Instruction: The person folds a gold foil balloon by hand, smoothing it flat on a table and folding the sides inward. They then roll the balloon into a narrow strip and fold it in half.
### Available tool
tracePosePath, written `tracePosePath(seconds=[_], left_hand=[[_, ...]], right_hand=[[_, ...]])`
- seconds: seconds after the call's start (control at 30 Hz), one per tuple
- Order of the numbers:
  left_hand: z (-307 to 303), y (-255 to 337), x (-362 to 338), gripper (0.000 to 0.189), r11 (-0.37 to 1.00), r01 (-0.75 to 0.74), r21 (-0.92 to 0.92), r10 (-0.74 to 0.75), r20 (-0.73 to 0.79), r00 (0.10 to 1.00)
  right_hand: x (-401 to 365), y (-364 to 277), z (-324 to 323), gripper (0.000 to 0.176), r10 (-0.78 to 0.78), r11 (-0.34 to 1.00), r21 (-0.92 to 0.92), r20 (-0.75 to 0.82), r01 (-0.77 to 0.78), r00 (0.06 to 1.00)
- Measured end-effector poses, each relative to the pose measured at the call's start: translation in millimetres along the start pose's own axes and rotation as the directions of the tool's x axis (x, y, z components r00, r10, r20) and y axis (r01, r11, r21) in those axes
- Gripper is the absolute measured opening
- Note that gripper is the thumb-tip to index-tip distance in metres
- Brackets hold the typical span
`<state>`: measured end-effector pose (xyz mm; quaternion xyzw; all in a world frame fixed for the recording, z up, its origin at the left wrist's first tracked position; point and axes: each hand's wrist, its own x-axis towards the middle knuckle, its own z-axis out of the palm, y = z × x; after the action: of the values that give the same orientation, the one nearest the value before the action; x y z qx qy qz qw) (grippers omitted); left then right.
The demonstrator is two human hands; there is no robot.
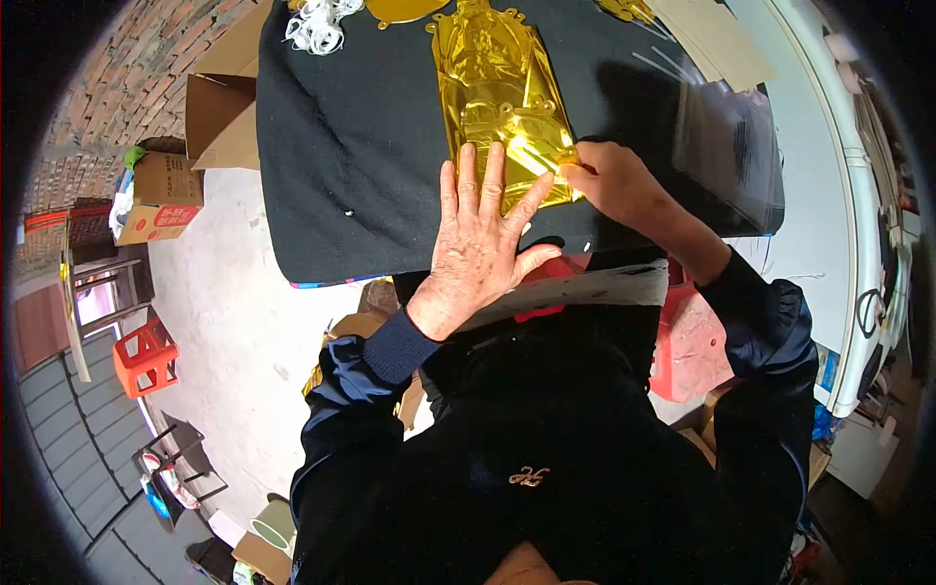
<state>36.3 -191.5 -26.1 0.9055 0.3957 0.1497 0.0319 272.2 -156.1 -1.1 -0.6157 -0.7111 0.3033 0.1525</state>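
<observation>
A shiny gold foil piece point(487, 68) with small looped tabs lies on the black cloth, partly inside what looks like a clear film. My left hand point(473, 234) rests flat near its lower edge, fingers spread, with the fingertips on the foil. At the lower right corner, my right hand point(614, 180) is closed in a pinch on the foil's edge. The exact layer between its fingertips is hidden.
Black cloth point(351, 185) covers the table. White string point(322, 24) and another gold piece point(405, 8) lie at the far side. Clear plastic sleeves point(726, 146) are stacked at the right. Cardboard boxes point(229, 117) and a red stool point(146, 358) stand to the left.
</observation>
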Motion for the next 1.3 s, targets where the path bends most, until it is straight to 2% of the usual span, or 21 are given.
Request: tracePosePath(seconds=[0.13,0.23,0.33,0.43,0.53,0.63,0.73,0.93,1.03,1.23,1.3], left_hand=[[1,0,0,0.077,1.0,0.01,0.009,-0.01,0.005,1.0],[0,0,0,0.076,1.0,0.012,0.008,-0.012,0.009,1.0],[0,0,1,0.074,1.0,0.011,0.011,-0.011,0.01,1.0],[-1,0,1,0.073,1.0,0.01,0.0,-0.01,-0.001,1.0],[-1,0,1,0.073,1.0,0.005,0.008,-0.005,-0.002,1.0],[0,0,1,0.072,1.0,0.008,0.017,-0.008,-0.003,1.0],[1,1,1,0.07,0.999,0.015,0.034,-0.014,-0.01,1.0],[1,1,3,0.064,0.999,0.034,0.034,-0.032,-0.041,0.999],[1,2,6,0.058,0.999,0.047,0.025,-0.045,-0.078,0.996],[-4,11,23,0.047,0.99,0.137,0.019,-0.132,-0.157,0.979],[-1,12,32,0.042,0.987,0.159,-0.013,-0.158,-0.199,0.967]], right_hand=[[-7,7,6,0.025,-0.097,0.986,0.119,-0.149,0.115,0.984],[-25,-4,11,0.017,0.04,0.944,0.326,-0.267,0.051,0.963],[-39,-8,14,0.013,0.005,0.976,0.209,-0.316,0.064,0.949],[-44,3,19,0.013,-0.186,0.982,-0.038,-0.347,0.185,0.919],[-42,7,29,0.012,-0.2,0.98,-0.087,-0.389,0.181,0.899],[-39,6,33,0.015,-0.289,0.946,-0.264,-0.432,0.187,0.854],[-39,-1,33,0.019,-0.304,0.914,-0.386,-0.438,0.129,0.846],[-34,-1,35,0.026,-0.303,0.883,-0.465,-0.453,0.068,0.838],[-27,0,33,0.031,-0.217,0.895,-0.446,-0.412,0.011,0.885],[-11,1,23,0.046,-0.168,0.932,-0.362,-0.335,0.039,0.927],[-8,2,21,0.047,-0.206,0.906,-0.418,-0.31,0.062,0.928]])
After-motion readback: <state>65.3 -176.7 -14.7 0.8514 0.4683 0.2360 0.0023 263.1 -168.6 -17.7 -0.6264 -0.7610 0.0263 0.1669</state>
